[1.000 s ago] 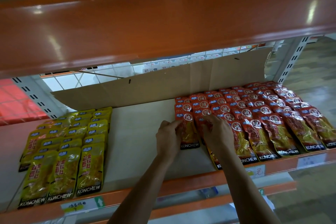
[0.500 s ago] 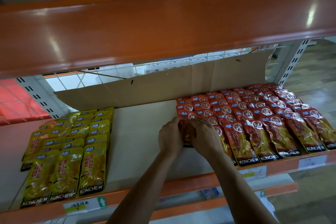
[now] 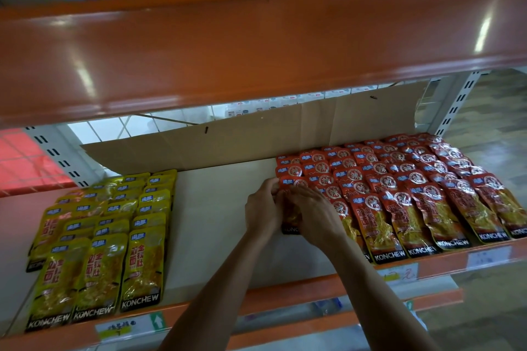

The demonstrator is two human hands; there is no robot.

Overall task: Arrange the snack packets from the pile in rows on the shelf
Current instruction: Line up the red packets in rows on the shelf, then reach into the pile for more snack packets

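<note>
Red KONCHEW snack packets (image 3: 405, 196) lie in overlapping rows on the right half of the pale shelf board (image 3: 216, 208). Both hands meet on the leftmost red packet (image 3: 291, 218), whose black bottom edge shows below them. My left hand (image 3: 263, 208) holds its left edge with curled fingers. My right hand (image 3: 313, 214) lies over the packet from the right, fingers bent onto it. Most of that packet is hidden under the hands.
Yellow KONCHEW packets (image 3: 108, 236) fill rows on the left. A cardboard sheet (image 3: 256, 134) stands along the back. The orange upper shelf beam (image 3: 256, 45) hangs low overhead. An orange front rail (image 3: 285, 296) with price labels edges the shelf.
My right hand has moved left from the neighbouring red packets to join my left hand on the leftmost packet, and both hands have shifted slightly toward the back.
</note>
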